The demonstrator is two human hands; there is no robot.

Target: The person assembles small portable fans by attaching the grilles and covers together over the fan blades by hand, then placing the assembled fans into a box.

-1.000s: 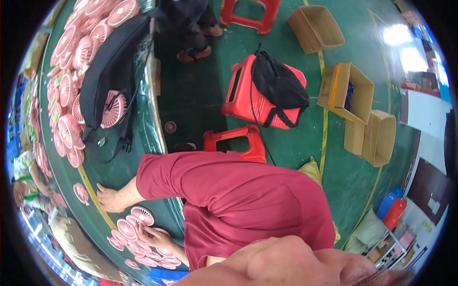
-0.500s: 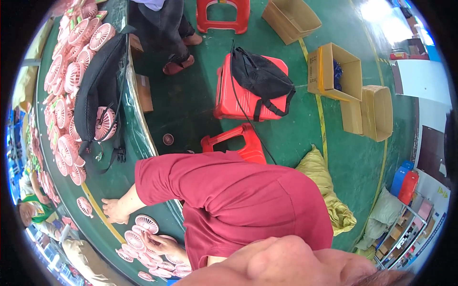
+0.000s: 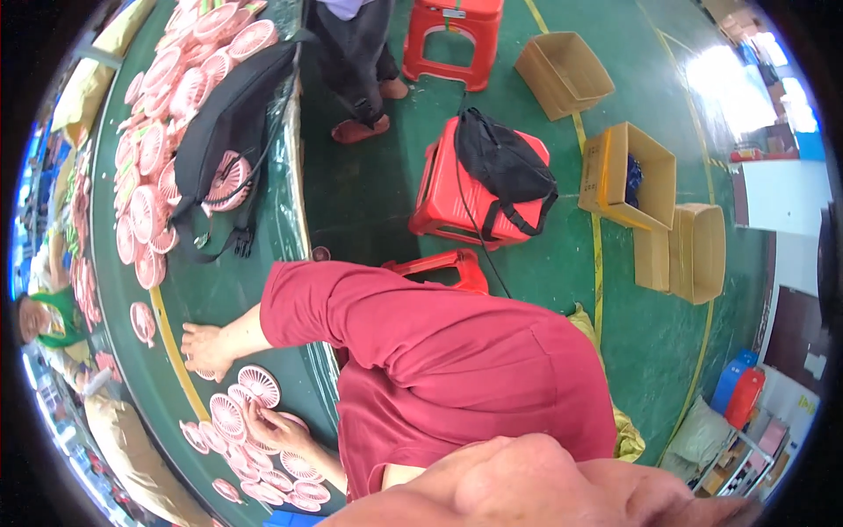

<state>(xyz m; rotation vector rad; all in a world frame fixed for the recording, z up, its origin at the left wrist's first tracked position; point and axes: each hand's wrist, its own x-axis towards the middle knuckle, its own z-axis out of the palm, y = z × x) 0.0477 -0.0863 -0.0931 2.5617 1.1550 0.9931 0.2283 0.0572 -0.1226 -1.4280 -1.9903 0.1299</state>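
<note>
In the head view, one bare hand [image 3: 206, 350] lay just right of the yellow stripe [image 3: 173, 344] on the green table [image 3: 206, 290]. Its fingers were slightly spread, with the rim of a pink disc [image 3: 205, 374] showing at its underside; whether it pinched that disc could not be told, as the hand itself hid the contact. The arm in the maroon sleeve [image 3: 378, 307] stretched toward the stripe, seemingly because that disc lay apart from the others.

The other hand [image 3: 277, 429] was right of the stripe's lower end, fingers bent over a heap of pink slotted discs [image 3: 230, 420]; I could not tell whether it gripped one. The hands were well apart. The heap's discs overlapped, probably close to the body for an easy reach.

A lone pink disc [image 3: 142, 323] lay just left of the stripe. Beyond the stripe's upper end rose a larger pink pile [image 3: 147, 211], with a long black bag [image 3: 230, 110] resting partly on it, apparently propped by the pieces. Well right of the stripe, a red stool [image 3: 443, 171] bore a black backpack [image 3: 500, 158], likely to keep it off the floor.
</note>
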